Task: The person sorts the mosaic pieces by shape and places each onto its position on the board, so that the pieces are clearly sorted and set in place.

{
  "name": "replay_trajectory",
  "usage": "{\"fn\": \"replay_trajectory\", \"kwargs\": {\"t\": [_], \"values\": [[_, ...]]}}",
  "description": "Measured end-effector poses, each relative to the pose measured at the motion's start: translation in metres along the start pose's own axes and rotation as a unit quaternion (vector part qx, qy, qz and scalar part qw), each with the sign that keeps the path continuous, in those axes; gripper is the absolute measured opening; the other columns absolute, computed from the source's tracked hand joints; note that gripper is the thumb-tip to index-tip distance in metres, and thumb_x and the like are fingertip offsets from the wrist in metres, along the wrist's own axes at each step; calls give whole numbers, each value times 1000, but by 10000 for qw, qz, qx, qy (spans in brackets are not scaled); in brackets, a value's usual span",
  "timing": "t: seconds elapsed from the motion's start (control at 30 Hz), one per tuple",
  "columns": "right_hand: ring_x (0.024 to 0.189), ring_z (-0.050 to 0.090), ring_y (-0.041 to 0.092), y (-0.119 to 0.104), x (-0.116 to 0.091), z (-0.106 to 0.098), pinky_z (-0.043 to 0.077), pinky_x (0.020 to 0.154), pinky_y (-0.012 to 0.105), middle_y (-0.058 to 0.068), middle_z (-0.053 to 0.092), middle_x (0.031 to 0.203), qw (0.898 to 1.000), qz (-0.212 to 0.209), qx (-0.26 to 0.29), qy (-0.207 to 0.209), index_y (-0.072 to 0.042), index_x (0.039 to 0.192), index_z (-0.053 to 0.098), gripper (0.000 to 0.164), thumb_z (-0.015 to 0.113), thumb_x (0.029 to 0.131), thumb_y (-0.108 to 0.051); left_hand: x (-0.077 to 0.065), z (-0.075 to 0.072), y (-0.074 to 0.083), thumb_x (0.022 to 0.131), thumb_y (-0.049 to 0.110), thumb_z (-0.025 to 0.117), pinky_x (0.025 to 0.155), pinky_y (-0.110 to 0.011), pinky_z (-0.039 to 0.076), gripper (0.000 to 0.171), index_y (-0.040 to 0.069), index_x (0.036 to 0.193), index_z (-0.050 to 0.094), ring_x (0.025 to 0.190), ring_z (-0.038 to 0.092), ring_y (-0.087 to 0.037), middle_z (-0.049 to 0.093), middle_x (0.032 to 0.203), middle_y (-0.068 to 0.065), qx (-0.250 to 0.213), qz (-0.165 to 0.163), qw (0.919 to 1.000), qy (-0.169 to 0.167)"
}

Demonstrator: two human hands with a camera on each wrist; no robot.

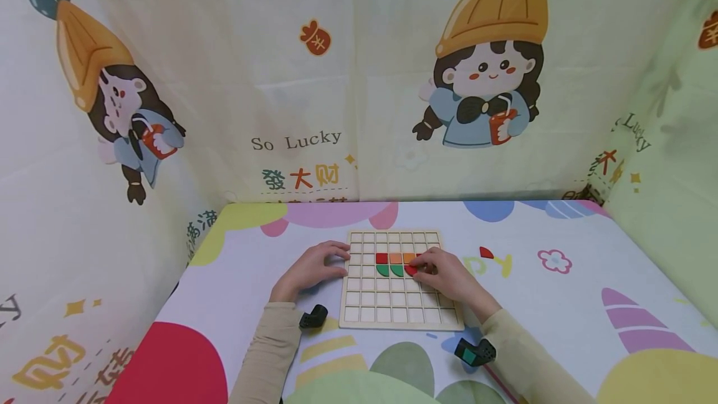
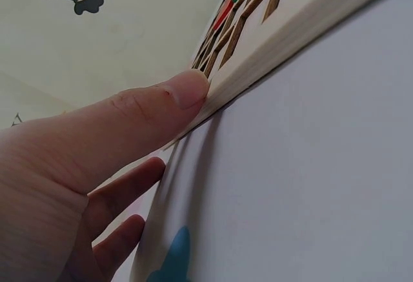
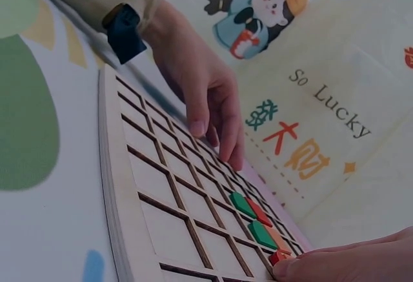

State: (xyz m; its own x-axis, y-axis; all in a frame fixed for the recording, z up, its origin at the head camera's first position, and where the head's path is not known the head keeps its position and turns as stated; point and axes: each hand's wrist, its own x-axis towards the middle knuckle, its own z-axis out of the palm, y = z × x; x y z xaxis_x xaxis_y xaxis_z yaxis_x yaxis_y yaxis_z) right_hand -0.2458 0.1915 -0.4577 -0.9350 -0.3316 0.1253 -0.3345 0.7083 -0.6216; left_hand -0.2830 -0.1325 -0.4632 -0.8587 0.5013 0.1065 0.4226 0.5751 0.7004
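A wooden grid board (image 1: pixel 367 298) lies on the table with coloured pieces in its cells. A red square (image 1: pixel 382 258) and orange squares (image 1: pixel 396 258) form one row; green quarter-round pieces (image 1: pixel 382 270) sit in the row below. My right hand (image 1: pixel 449 274) pinches a red rounded piece (image 1: pixel 411 270) at the cell beside the green ones; its fingers partly hide that piece and the row's right end. Along the board's left edge rests my left hand (image 1: pixel 315 265), fingers loosely bent, the thumb (image 2: pixel 187 90) touching the wooden rim.
A loose red piece (image 1: pixel 486 252) lies on the patterned tablecloth (image 1: pixel 561 304) right of the board. Black devices are strapped at the left wrist (image 1: pixel 313 317) and right wrist (image 1: pixel 474 352). Printed cloth walls (image 1: pixel 392 92) stand behind and at both sides.
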Motion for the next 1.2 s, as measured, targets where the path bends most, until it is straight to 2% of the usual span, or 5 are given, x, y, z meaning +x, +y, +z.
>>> {"fn": "replay_trajectory", "kwargs": {"t": [0.27, 0.93, 1.2], "values": [[78, 49, 13, 2, -1, 0, 45, 67, 26, -3, 60, 92, 9995, -286, -13, 135, -9, 106, 74, 22, 76, 85, -13, -1, -1, 1, 83, 15, 78, 113, -42, 33, 30, 9, 112, 72, 132, 47, -21, 59, 133, 1, 54, -33, 10000, -10], [80, 50, 13, 1, 2, 1, 47, 68, 27, -2, 60, 93, 9998, -129, -41, 109, -9, 107, 74, 23, 76, 86, -15, -2, -1, 0, 83, 16, 78, 114, -43, 32, 30, 9, 111, 72, 133, 46, -23, 59, 133, -1, -11, 7, 10000, 41], [79, 50, 13, 2, 1, 1, 46, 69, 28, -1, 61, 95, 9997, -194, -122, 130, -10, 107, 74, 22, 75, 86, -14, -1, 0, -2, 84, 17, 78, 113, -41, 34, 30, 10, 113, 72, 132, 47, -20, 59, 133, 2, 27, -3, 10000, 18]]}}
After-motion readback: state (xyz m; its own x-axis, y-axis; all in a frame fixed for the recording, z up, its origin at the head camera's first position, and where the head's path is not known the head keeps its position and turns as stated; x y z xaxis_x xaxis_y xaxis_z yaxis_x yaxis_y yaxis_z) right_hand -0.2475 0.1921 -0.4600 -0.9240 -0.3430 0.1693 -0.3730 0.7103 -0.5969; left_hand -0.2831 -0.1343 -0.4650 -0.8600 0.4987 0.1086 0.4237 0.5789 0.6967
